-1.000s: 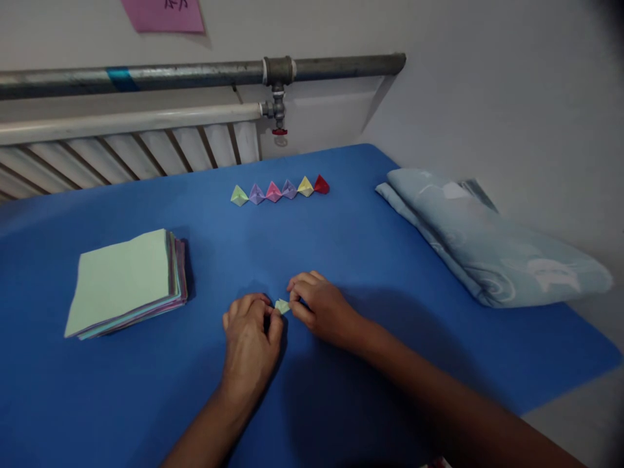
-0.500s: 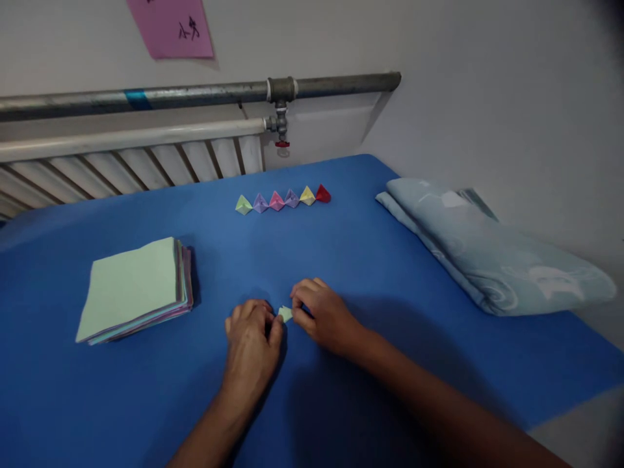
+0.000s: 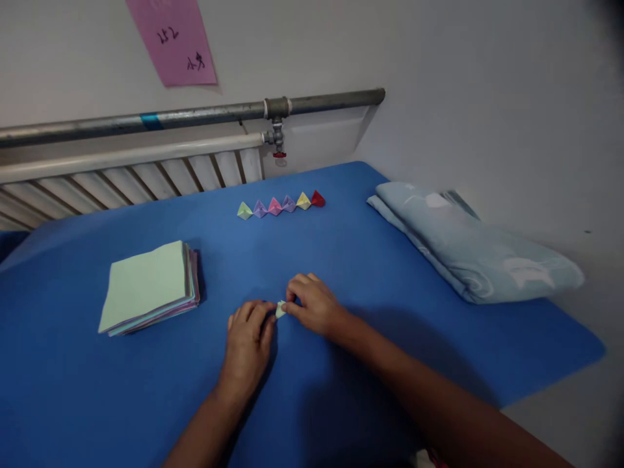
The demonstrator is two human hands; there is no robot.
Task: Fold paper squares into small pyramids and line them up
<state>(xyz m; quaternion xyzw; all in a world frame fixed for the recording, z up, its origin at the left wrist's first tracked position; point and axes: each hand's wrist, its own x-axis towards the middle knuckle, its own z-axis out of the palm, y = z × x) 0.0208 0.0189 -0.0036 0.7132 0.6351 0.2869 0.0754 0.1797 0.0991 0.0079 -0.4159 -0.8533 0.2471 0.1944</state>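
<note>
A small folded piece of pale green paper (image 3: 280,310) is between my two hands, just above the blue surface. My left hand (image 3: 247,335) has its thumb and index finger at the paper's left side, gripping it. From the right, my right hand (image 3: 312,304) pinches the same piece, its thumb over the paper. Farther back, several small folded paper shapes (image 3: 275,207) in green, purple, pink, yellow and red stand in a row. To the left lies a thick stack of coloured paper sheets (image 3: 146,286), a pale green one on top.
The blue surface (image 3: 219,260) reaches back to a white radiator (image 3: 160,179) and a metal pipe (image 3: 209,115) with a red-handled valve. A folded pale blue cloth (image 3: 468,240) lies at the right by the wall. A pink paper (image 3: 180,52) hangs above.
My right thumb has moved left onto the small green paper, and my hands are closer together. The camera view has shifted, so the background sits slightly lower.
</note>
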